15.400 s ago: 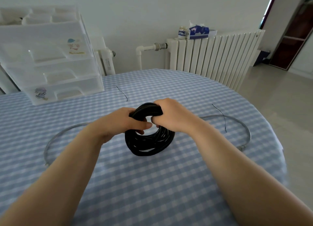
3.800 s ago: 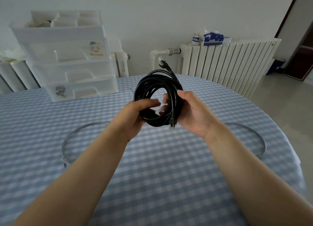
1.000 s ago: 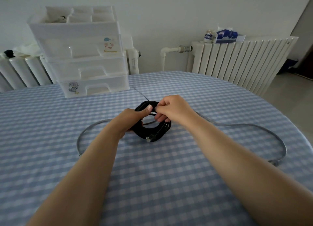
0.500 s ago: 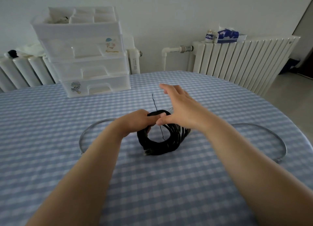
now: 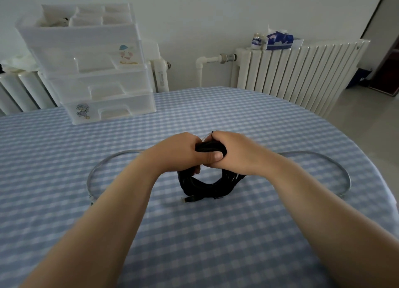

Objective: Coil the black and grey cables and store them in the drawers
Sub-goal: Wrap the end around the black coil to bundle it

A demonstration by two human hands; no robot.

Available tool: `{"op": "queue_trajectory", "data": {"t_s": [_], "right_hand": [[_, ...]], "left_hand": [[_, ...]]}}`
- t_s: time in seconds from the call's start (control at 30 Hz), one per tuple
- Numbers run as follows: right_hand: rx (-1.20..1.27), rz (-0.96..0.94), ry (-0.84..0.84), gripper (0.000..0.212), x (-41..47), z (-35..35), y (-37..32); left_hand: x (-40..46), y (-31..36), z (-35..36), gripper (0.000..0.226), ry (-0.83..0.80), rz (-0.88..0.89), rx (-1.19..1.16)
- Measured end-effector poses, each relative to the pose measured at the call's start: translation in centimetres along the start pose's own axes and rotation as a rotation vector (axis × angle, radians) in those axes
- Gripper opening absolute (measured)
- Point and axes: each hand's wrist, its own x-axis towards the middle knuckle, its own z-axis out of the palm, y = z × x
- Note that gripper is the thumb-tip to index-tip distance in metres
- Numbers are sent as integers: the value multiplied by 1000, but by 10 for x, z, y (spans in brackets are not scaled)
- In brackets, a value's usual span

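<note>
My grip is closed with both hands on the top of the coiled black cable: the left hand wraps it from the left, the right hand from the right, thumb pressed across the bundle. The coil stands on edge on the tabletop, its lower arc touching the cloth, a plug poking out at the bottom. A thin black loop shows above my right knuckles; I think it is a tie wire, but it is too small to be sure.

I judge the coil light but springy. Many turns of round jacket will want to fan open if I slacken, so the hold belongs where the turns are bunched, squeezing across all of them, not on one strand or the plug.

The grey cable lies uncoiled in a wide arc behind my hands, its ends near the left forearm and toward the right edge. It looks limp and will drag when pulled.

The drawer unit sits at the far left, drawers closed, well apart from the coil with open cloth between. The tabletop curves away on the right, with a radiator beyond it.
</note>
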Motion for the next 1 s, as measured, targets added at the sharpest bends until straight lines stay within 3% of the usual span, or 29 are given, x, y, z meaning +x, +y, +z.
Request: {"op": "queue_trajectory", "data": {"t_s": [0.13, 0.3, 0.37, 0.43, 0.53, 0.67, 0.83, 1.0], "right_hand": [[-28, 18, 131, 37, -9, 4, -1], [-189, 62, 232, 40, -6, 7, 0], [-182, 71, 207, 52, -7, 4, 1], [-158, 65, 106, 68, -9, -3, 2], [-118, 37, 1, 75, -12, -13, 5], [-161, -22, 92, 89, -10, -6, 8], [-271, -46, 250, 55, -2, 7, 11], [-263, 6, 241, 54, -2, 4, 9]], "left_hand": [[2, 6, 6, 27, 77, 19, -82], [5, 8, 15, 25, 245, -9, -265], [4, 11, 19, 29, 287, -18, -300], [4, 16, 24, 34, 338, -22, -203], [2, 25, 30, 34, 409, 14, 75], [-1, 25, 28, 27, 447, 114, 141], [-3, 26, 25, 25, 370, 70, -43], [-3, 23, 20, 26, 269, 35, -154]]}}
